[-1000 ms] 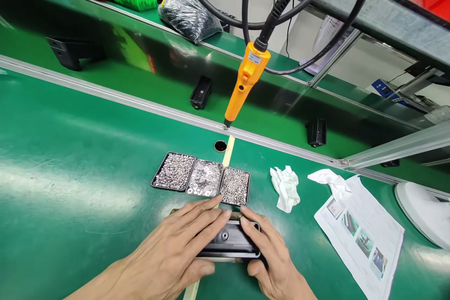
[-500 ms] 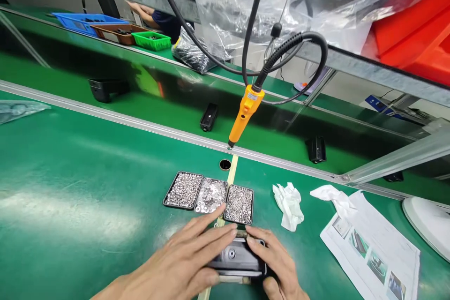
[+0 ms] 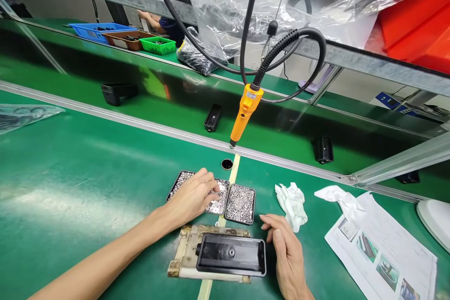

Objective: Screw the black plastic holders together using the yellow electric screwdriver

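My left hand (image 3: 195,194) reaches over the middle tray (image 3: 222,204) of flat metal washers, its fingers bent down and the thumb a little apart from them. I see nothing held in it. My right hand (image 3: 288,258) rests loosely curled beside the right end of a black rectangular housing (image 3: 230,254), apart from it and holding nothing. This housing lies hollow side up, with a small round boss in its middle, on a worn, taped fixture board (image 3: 186,262). Small metal parts fill the left tray (image 3: 181,180) and the right tray (image 3: 240,204); my left hand partly covers the left one.
An orange electric screwdriver (image 3: 242,115) hangs by its cable above a round hole (image 3: 227,164). Crumpled white paper (image 3: 291,204) and an instruction sheet (image 3: 383,248) lie right. Beyond a metal rail, black housings (image 3: 213,118) sit on a green strip. Bins and a person's arm appear behind.
My left hand has left the housing and moved forward to the washer tray. My right hand has come off the housing to its right. Housing and fixture board are now uncovered. The view has tilted up.
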Motion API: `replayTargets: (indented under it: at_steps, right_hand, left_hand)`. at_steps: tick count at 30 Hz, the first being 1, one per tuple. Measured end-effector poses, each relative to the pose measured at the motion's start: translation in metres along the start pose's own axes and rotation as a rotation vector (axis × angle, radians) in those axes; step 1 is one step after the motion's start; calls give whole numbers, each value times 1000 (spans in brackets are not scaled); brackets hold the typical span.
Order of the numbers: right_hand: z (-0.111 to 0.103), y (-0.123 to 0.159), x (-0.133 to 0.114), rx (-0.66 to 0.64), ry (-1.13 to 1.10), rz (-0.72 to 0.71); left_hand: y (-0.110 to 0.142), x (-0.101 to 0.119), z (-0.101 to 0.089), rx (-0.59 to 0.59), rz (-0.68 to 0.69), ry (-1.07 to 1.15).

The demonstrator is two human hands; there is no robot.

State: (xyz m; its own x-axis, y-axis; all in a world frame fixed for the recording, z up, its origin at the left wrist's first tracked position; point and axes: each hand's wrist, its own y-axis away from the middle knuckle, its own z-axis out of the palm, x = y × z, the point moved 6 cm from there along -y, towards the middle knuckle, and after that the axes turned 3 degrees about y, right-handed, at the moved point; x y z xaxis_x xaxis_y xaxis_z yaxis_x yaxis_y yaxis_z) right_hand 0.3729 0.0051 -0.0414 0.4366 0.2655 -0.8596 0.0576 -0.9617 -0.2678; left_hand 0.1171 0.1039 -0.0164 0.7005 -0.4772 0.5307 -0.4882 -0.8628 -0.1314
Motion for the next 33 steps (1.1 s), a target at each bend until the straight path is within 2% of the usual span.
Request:
replayTargets:
  at_steps: [5,10,18,22,25,29,31,33]
  right_hand:
    - [0,-3,1,24,-9,27]
    - [1,-7,1,32,-16,70]
    - [4,-8,7,33,-3,163]
    - [4,-9,9,37,-1,186]
    - [4,-11,7,38,-10,188]
    - [5,-12,5,33,-14,189]
    - [5,-12,5,28,-13,193]
    - [5,-12,5,25,-15,195]
  left_hand:
    - [4,2,-6,9,-30,113]
    - [7,0,-14,8,-133,264]
    - [9,-15,-9,-61,-306,530]
    - [13,-1,-20,-94,-328,604]
    - [24,29,-35,-96,-228,593]
    - [44,80,-40,-158,130,361]
    - [51,93,-34,-185,234,235]
    - [56,96,-30,-164,287,160]
